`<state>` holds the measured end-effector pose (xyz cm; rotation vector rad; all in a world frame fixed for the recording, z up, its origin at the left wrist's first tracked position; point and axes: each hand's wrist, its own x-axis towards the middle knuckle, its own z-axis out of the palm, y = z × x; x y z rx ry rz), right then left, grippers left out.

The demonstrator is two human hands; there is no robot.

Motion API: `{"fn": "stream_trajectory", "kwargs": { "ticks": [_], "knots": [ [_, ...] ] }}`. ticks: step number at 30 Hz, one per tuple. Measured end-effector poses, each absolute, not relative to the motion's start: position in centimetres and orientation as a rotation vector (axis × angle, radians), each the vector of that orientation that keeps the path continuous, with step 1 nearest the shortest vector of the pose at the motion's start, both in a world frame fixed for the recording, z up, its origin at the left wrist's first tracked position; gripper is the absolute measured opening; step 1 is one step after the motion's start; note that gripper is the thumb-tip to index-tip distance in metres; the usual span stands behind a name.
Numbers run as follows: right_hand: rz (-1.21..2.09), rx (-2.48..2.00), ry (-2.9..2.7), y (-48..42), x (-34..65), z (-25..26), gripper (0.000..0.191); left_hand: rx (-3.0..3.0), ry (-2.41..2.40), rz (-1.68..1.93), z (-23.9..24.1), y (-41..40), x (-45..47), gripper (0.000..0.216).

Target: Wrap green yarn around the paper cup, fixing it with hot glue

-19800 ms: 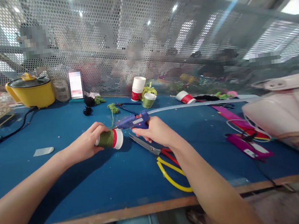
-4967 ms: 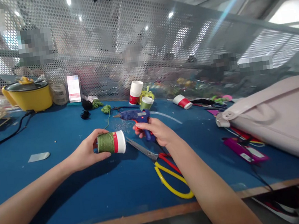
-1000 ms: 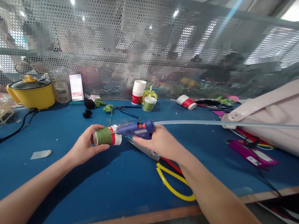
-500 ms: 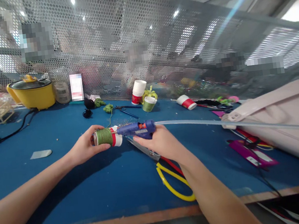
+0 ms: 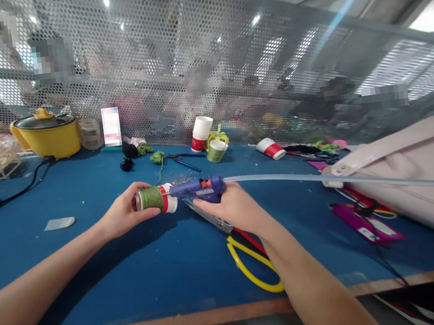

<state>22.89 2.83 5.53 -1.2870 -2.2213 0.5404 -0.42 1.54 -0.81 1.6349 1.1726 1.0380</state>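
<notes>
My left hand [image 5: 124, 214] is closed around a paper cup [image 5: 155, 199] lying on its side, most of it wound with green string, its red and white rim pointing right. A strand of the string [image 5: 158, 170] runs back to a small green bundle on the table. My right hand [image 5: 233, 206] grips a blue hot glue gun [image 5: 197, 188], its nozzle touching the cup near the red band. A long clear glue stick [image 5: 322, 180] sticks out of the gun's back toward the right. Both hands hover just above the blue table [image 5: 144, 277].
Yellow-handled scissors [image 5: 238, 244] lie under my right forearm. A pale pink bag [image 5: 411, 170] fills the right side, with magenta cards [image 5: 362, 217] beside it. Other cups [image 5: 202, 130], a yellow pot [image 5: 45, 135] and black cables [image 5: 15, 193] stand along the perforated metal screen [image 5: 203, 53]. People work behind it.
Five seconds ago the glue gun stood on the table with my right hand at it. Since one second ago it has stayed with its nozzle against the cup, hardly moving.
</notes>
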Motion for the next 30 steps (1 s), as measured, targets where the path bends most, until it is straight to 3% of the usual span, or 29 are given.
{"fn": "stream_trajectory", "kwargs": {
  "ticks": [11, 15, 20, 30],
  "knots": [
    [0.564, -1.329, -2.191, 2.6, 22.8, 5.8, 0.019, 1.598, 1.178, 1.034, -0.5, 1.4, -0.3, 0.049],
    [0.73, -1.405, -2.077, 2.5, 22.7, 6.1, 0.017, 1.631, 1.151, 1.061, -0.8, 1.5, -0.3, 0.05],
    [0.999, -1.31, -1.882, 3.7, 23.0, 5.6, 0.02, 1.918, 1.241, 1.093, -1.6, 1.7, -0.6, 0.053],
    [0.919, -1.514, -1.672, 8.7, 23.9, 2.2, 0.032, 2.41, 1.172, 1.018, -0.6, 0.6, -0.3, 0.048]
  ]
}}
